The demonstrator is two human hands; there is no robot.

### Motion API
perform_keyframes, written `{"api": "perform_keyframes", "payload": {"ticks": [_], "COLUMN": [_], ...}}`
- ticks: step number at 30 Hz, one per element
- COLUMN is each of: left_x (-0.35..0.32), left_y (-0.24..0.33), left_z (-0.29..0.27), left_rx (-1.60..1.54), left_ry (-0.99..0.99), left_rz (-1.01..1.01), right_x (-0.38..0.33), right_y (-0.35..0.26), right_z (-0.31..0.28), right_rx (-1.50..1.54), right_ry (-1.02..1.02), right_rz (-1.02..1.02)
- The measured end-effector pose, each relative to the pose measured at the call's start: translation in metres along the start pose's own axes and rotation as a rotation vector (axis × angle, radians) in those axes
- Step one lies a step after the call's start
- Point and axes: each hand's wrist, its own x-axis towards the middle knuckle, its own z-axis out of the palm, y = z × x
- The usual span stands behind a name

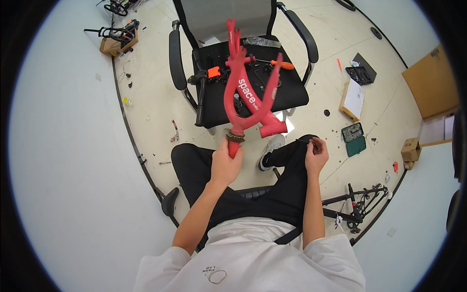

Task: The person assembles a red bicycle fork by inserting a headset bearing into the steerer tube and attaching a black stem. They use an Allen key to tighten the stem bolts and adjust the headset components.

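My left hand [226,163] is closed round the steerer tube of a red bicycle fork [228,100], whose two blades point up and away from me. A dark, greasy bearing ring [235,136] sits on the tube just above my fingers. Behind the fork, a red bicycle frame [249,93] with white lettering lies on the black chair seat [287,95], its head tube toward me. Over my right knee, my right hand [317,155] pinches a small, thin dark piece [301,140], too small to name.
On the seat are an orange-handled screwdriver [284,64], a black bar with an orange part [214,72] and loose small parts. A green case [356,146], a white-topped box [352,100] and a black bicycle frame [357,207] lie on the floor at right. A bicycle saddle [169,201] is at left.
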Motion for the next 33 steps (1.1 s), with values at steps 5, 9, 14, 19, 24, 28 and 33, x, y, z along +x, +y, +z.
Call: {"api": "perform_keyframes", "payload": {"ticks": [5,9,14,19,24,28,33], "left_x": [-0.004,-0.009,-0.012,-0.014,-0.003,0.025,0.070], "left_y": [0.006,-0.006,-0.029,-0.027,-0.025,-0.056,-0.130], "left_z": [0.000,-0.004,-0.049,-0.098,-0.109,-0.076,0.003], "left_rx": [0.058,0.054,0.257,0.557,0.825,0.928,1.062], "left_ry": [-0.054,-0.157,-0.497,-0.811,-0.934,-0.984,-1.170], "left_rz": [0.005,0.011,0.132,0.111,-0.028,-0.040,-0.038], "right_x": [0.001,-0.002,0.000,0.001,0.000,0.004,0.006], "right_y": [-0.002,-0.005,-0.001,-0.001,-0.010,-0.004,0.003], "right_z": [0.002,0.003,-0.001,-0.001,-0.006,-0.014,-0.017], "right_rx": [0.017,0.022,-0.011,0.004,0.012,-0.015,-0.004], "right_ry": [-0.002,0.004,0.009,0.022,0.051,0.075,0.082], "right_rz": [-0.004,0.025,-0.011,0.007,0.045,0.057,0.075]}}
